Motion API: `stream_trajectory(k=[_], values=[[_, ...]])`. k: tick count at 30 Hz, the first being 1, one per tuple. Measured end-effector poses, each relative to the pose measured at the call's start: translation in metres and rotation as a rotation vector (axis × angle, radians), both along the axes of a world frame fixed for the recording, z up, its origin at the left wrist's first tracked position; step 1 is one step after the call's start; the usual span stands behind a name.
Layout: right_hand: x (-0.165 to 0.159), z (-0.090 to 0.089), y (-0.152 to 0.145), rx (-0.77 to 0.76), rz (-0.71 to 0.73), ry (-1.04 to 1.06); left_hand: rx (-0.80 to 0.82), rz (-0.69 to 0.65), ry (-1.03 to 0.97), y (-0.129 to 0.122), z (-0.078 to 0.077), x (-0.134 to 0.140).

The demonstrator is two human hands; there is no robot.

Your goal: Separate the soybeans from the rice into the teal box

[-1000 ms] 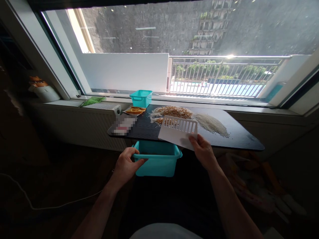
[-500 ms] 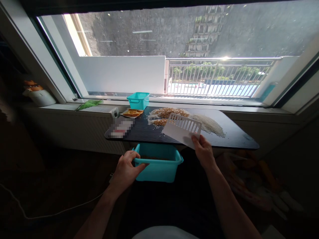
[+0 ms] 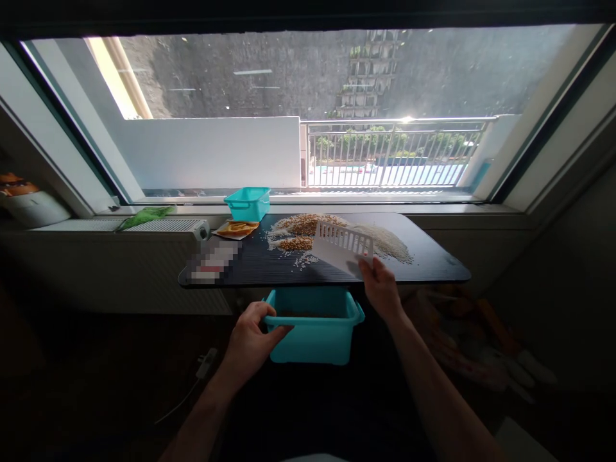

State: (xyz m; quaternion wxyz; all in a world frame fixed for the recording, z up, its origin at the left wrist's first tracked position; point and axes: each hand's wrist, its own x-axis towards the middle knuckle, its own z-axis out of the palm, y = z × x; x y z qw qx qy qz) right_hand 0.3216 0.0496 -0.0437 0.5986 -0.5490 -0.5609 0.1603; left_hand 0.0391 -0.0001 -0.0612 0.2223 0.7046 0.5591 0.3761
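Note:
My left hand (image 3: 255,339) is closed on the left end of a turquoise plastic bin (image 3: 312,340), thumb outside and fingers over the rim. The bin is below the near edge of the dark table, with some dark contents low inside that I cannot make out. In my right hand (image 3: 382,289) is a white slotted plastic scraper (image 3: 339,255), gripped at its near right corner and tilted over the table. Behind and left of it lie orange-brown kernels (image 3: 297,244) mixed with white grains. A heap of white grains (image 3: 387,242) spreads to its right.
The black tabletop (image 3: 260,266) carries a blurred-out flat item (image 3: 214,262) on the left. A second turquoise bin (image 3: 249,204) and an orange packet (image 3: 237,228) are at the back left. A green cloth (image 3: 147,217) lies on the radiator (image 3: 185,228) under the window.
The camera view has shifted. The scraper has moved slightly right relative to the kernels, and more scattered white grains show at its left. Both hands keep their holds.

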Motion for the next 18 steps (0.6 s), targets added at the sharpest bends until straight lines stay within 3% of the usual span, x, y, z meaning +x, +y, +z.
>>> stream_trajectory(k=[5,18], values=[[-0.017,-0.009,0.005,-0.048,0.066,0.028,-0.008,0.007,0.001,0.001,0.0,-0.004],[-0.024,0.005,0.005,-0.052,0.187,0.101,-0.012,0.07,0.012,0.0,0.001,-0.019]])
